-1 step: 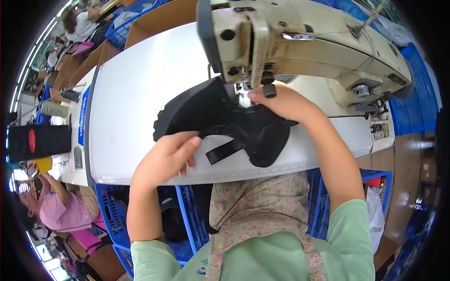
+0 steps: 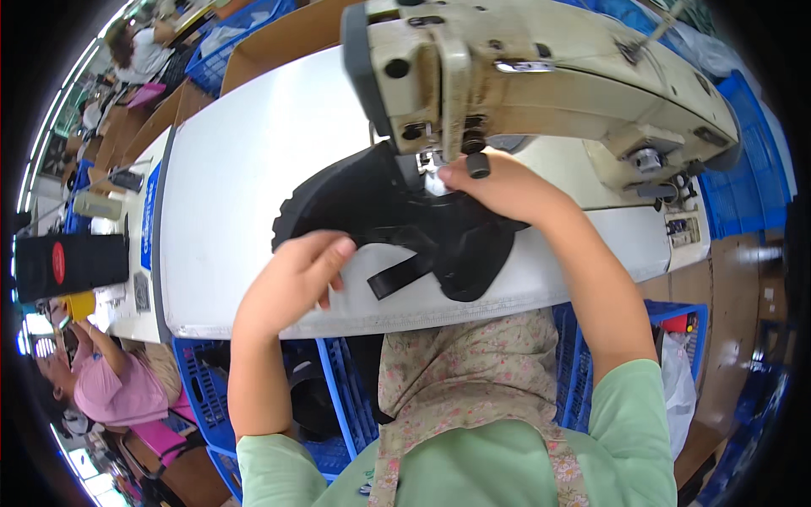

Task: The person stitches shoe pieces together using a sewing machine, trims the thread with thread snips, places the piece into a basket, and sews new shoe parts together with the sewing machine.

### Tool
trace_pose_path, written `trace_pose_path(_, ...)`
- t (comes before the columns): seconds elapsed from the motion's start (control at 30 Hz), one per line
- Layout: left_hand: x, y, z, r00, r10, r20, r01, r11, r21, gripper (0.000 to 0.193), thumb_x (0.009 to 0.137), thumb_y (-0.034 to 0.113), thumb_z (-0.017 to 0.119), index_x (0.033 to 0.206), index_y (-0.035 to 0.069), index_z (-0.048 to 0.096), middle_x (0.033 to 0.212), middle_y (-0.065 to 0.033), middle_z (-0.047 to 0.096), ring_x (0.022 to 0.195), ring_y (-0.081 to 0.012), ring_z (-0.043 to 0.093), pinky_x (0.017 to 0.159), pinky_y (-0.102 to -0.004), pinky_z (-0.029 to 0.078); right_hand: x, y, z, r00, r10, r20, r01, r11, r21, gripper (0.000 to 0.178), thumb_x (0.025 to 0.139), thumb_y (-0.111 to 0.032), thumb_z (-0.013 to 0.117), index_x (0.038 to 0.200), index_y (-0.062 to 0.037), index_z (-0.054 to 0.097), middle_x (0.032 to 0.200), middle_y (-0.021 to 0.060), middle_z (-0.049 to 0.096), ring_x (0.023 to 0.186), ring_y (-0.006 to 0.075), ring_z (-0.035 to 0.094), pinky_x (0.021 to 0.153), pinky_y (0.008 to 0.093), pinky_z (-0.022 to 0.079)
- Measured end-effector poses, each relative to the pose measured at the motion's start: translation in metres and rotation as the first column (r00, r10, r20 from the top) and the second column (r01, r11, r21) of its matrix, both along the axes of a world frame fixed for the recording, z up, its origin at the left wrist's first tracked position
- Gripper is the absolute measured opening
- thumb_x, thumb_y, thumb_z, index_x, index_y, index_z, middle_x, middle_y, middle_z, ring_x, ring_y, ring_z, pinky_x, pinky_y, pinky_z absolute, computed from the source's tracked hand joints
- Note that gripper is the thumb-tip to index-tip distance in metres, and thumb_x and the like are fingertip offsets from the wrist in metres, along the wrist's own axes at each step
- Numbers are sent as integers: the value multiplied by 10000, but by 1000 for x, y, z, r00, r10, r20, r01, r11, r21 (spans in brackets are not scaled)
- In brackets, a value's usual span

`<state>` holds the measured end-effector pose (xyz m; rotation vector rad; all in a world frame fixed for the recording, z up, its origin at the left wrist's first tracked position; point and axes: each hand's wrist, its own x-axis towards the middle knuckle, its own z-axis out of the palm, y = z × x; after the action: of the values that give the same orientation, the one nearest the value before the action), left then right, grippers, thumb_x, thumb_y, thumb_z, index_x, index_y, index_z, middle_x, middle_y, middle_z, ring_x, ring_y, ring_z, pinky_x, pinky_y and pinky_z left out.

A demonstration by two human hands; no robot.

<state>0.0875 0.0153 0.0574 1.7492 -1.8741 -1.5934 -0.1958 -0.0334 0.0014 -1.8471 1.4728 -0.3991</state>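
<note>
A black boot (image 2: 363,198) with a notched, tread-like edge lies on its side across the white sewing table (image 2: 245,160). Its top part sits under the head of a sewing machine (image 2: 541,76), beside the bright metal presser foot (image 2: 432,173). My left hand (image 2: 297,275) is closed at the boot's near left edge, the thumb on top and some fingers curled beneath. Close to the presser foot, my right hand (image 2: 494,186) pinches the boot, its fingertips partly hidden by the machine. A loose black strap (image 2: 397,277) sticks out toward me.
Blue crates (image 2: 338,397) stand below the table's near edge, dark items inside. Another blue crate (image 2: 739,160) is at the right, behind the machine. Cardboard boxes (image 2: 279,42) line the far side. A person in pink (image 2: 127,389) sits at the left.
The machine and boot appear slightly farther left in the picture, as the view has shifted a little. My left fingers have moved slightly; both hands stay at the boot.
</note>
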Motion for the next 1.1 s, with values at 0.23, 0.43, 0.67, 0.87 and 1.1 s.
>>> trace_pose_path(0.23, -7, -81, -16, 996, 0, 92, 44, 878, -476, 639, 950, 393, 573, 1397, -26, 391, 1052, -172, 649, 969, -238, 616, 889, -307, 453, 45, 33, -16, 986, -139, -87, 103, 939, -327, 540, 903, -593, 482, 969, -108, 710, 974, 110, 651, 941, 335, 554, 815, 454, 492)
trace_pose_path(0.43, -13, -98, -36, 991, -102, -86, 39, 838, -545, 778, 916, 448, 586, 1469, -5, 281, 1362, -226, 494, 1293, -338, 452, 1074, -344, 336, 49, 43, -28, 984, -177, 8, 164, 894, -416, 445, 881, -536, 561, 1043, -149, 708, 1072, 86, 603, 987, 313, 534, 811, 415, 503)
trace_pose_path(0.67, -30, -100, -16, 968, 28, 251, 44, 960, -278, 921, 829, 632, 591, 1337, -111, 394, 1215, -298, 574, 1162, -363, 564, 980, -379, 432, 44, 36, -29, 995, -98, 0, 91, 922, -376, 473, 852, -561, 590, 955, -122, 738, 1058, 112, 592, 1002, 309, 536, 818, 404, 507)
trace_pose_path(0.87, -24, -81, -43, 937, 106, 332, 93, 842, -531, 714, 817, 539, 623, 1237, -30, 527, 1203, -198, 598, 1120, -343, 575, 1008, -444, 398, 47, 36, -34, 995, -93, -34, 68, 897, -437, 479, 849, -556, 598, 926, -103, 736, 1017, 120, 581, 1003, 308, 537, 766, 404, 527)
trace_pose_path(1.1, -73, -10, -31, 876, 91, 473, 457, 150, -876, 594, 702, 303, 769, 1170, -11, 580, 1177, -165, 568, 1169, -358, 511, 1060, -536, 326, 39, 36, -38, 993, -119, -14, 100, 888, -449, 431, 838, -515, 624, 918, -107, 735, 969, 123, 586, 955, 319, 552, 746, 413, 532)
